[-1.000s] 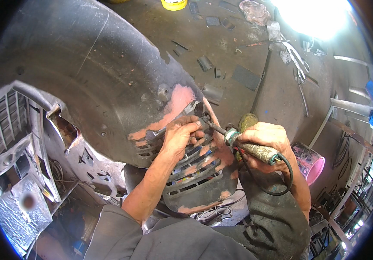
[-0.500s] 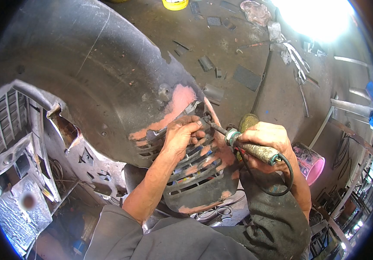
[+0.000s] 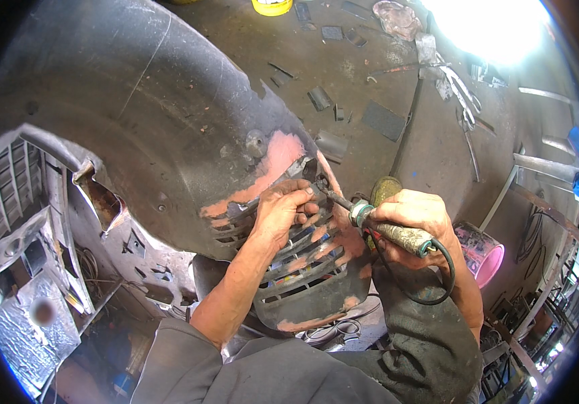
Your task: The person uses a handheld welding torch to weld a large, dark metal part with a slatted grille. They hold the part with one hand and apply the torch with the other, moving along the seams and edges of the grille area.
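Note:
A large black plastic car panel (image 3: 148,128) with pink filler patches fills the upper left; its slotted grille part (image 3: 309,276) lies over my lap. My left hand (image 3: 281,214) presses flat on the grille near a cracked edge. My right hand (image 3: 416,217) grips the grimy handle of a soldering iron (image 3: 390,229). The iron's thin metal tip touches the panel edge just beside my left fingers. A dark cord loops from the iron's handle down over my right knee.
The dusty concrete floor (image 3: 397,81) holds black plastic scraps (image 3: 383,120) and metal bits. A yellow tub (image 3: 272,7) stands at the top, a pink bucket (image 3: 481,250) right of my knee. Metal frames (image 3: 538,168) and car parts (image 3: 27,222) line the right and left sides.

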`<action>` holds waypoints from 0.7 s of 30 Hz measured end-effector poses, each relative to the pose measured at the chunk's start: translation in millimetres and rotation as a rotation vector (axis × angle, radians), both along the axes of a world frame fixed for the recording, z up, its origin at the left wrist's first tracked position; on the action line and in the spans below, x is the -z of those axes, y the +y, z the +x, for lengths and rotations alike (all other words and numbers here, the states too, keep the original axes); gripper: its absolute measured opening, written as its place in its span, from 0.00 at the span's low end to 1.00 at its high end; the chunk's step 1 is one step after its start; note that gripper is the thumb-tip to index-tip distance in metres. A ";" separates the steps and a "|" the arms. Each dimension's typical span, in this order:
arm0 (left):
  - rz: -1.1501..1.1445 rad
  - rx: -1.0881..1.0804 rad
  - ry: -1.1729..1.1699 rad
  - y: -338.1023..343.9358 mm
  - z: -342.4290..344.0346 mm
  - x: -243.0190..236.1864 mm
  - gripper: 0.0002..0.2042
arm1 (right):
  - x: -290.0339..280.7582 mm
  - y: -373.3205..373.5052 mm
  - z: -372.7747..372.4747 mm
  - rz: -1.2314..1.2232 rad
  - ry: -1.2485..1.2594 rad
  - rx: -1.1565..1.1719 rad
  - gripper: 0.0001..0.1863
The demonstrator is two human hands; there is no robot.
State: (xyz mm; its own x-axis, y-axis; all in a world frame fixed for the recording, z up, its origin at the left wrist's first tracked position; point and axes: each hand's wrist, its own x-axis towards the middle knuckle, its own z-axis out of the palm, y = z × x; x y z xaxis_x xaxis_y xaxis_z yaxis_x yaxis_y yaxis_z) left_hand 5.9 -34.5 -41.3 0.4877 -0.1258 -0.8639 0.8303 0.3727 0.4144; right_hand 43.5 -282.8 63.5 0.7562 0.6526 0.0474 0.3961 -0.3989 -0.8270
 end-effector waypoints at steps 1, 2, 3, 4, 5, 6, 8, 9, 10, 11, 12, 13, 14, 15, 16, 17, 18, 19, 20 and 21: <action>0.001 -0.011 0.001 -0.6 0.4 -0.8 0.09 | -0.5 0.0 0.0 -0.001 0.002 0.001 0.24; 0.002 -0.011 0.001 -0.7 0.4 -0.8 0.09 | -0.8 0.2 0.2 -0.002 0.004 0.001 0.24; 0.003 -0.010 0.002 -1.1 0.7 -0.9 0.09 | -1.5 0.1 0.3 -0.005 0.007 0.001 0.24; 0.004 -0.010 0.003 -1.4 0.9 -1.0 0.09 | -2.3 0.2 0.6 -0.007 0.010 0.002 0.24; 0.000 -0.012 0.004 -1.7 0.8 -1.0 0.09 | -2.7 0.2 0.7 -0.010 0.013 0.002 0.24; -0.004 -0.015 0.004 -1.7 0.5 -0.8 0.09 | -2.3 0.3 0.7 -0.004 0.011 0.003 0.24; -0.006 -0.019 0.007 -1.6 0.1 0.2 0.08 | -1.0 0.4 0.7 0.006 0.007 0.006 0.24; -0.003 -0.020 0.007 -1.4 0.1 0.0 0.08 | -1.3 0.5 1.0 0.006 0.005 0.003 0.24; 0.000 -0.020 0.007 -1.2 0.3 -0.3 0.08 | -1.8 0.7 1.4 0.006 0.004 0.001 0.24; 0.003 -0.020 0.007 -1.0 0.6 -1.0 0.08 | -2.1 0.8 1.7 0.006 0.002 -0.001 0.24; 0.002 -0.018 0.007 -1.3 0.9 -1.5 0.08 | -2.4 0.7 1.6 0.003 0.004 0.000 0.24; 0.001 -0.017 0.007 -1.7 1.2 -1.9 0.08 | -2.7 0.4 1.3 0.000 0.005 0.001 0.24; 0.001 -0.014 0.008 -2.1 1.6 -2.4 0.08 | -3.1 0.1 1.1 -0.003 0.006 0.002 0.24; 0.002 -0.011 0.009 -2.0 1.8 -2.9 0.08 | -3.0 0.1 1.0 -0.011 0.004 -0.001 0.24; 0.004 -0.009 0.011 -1.9 1.9 -3.0 0.08 | -3.0 0.1 0.8 -0.019 0.002 -0.004 0.24; 0.003 -0.010 0.009 -2.0 1.7 -2.6 0.08 | -2.9 0.0 0.7 -0.027 0.000 -0.007 0.24; 0.004 -0.012 0.007 -1.7 1.5 -2.0 0.08 | -2.1 0.1 0.7 -0.018 0.000 -0.005 0.24; 0.006 -0.014 0.004 -1.3 1.2 -1.5 0.08 | -1.0 0.1 0.6 -0.008 -0.001 -0.003 0.24; 0.007 -0.016 0.004 -0.9 0.8 -1.1 0.08 | -0.1 0.2 0.6 0.002 -0.001 -0.001 0.24; 0.005 -0.018 0.004 -1.1 0.6 -0.8 0.08 | -0.5 0.0 0.9 0.002 0.001 -0.003 0.24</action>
State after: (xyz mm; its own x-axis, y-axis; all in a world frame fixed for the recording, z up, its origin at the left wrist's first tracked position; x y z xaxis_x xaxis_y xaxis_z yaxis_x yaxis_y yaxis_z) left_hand 6.4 -35.6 -40.5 0.4866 -0.1127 -0.8663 0.8250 0.3856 0.4132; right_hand 44.3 -282.8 64.0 0.7544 0.6547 0.0482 0.3966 -0.3960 -0.8282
